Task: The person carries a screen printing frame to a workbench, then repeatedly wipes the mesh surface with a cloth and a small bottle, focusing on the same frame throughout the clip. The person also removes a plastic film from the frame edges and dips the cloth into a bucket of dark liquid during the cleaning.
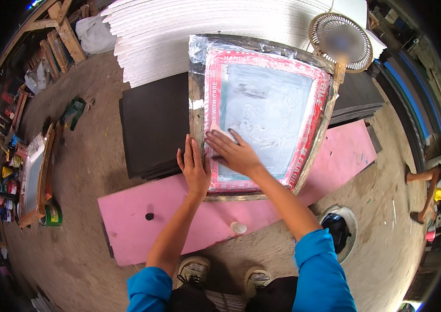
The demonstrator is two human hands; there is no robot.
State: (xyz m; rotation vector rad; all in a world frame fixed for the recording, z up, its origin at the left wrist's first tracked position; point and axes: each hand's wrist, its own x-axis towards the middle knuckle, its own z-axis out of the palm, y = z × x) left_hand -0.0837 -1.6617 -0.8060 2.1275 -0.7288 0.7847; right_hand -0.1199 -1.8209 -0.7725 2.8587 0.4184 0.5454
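A wooden screen-printing frame [197, 104] stands tilted in front of me, its pale blue-grey mesh [262, 125] bordered with red-and-white printed tape [213, 99]. My left hand [195, 169] rests against the frame's lower left side, fingers stretched upward; I cannot tell whether it bears the frame's weight. Across the tape's left strip and the mesh edge lies my right hand [233, 153], its fingers spread and fairly flat. A small pale pink piece [221, 130], perhaps a loose strip of tape, shows at its fingertips. Whitish smears mark the mesh.
Beneath the frame lies a long pink board [142, 223] with a small dark lump [149, 216] and a white cup [238, 227]. Dark sheets [152, 125] and a white stack [152, 41] stand behind. A fan [341, 41] is upper right; a bucket [349, 223] sits by my right arm.
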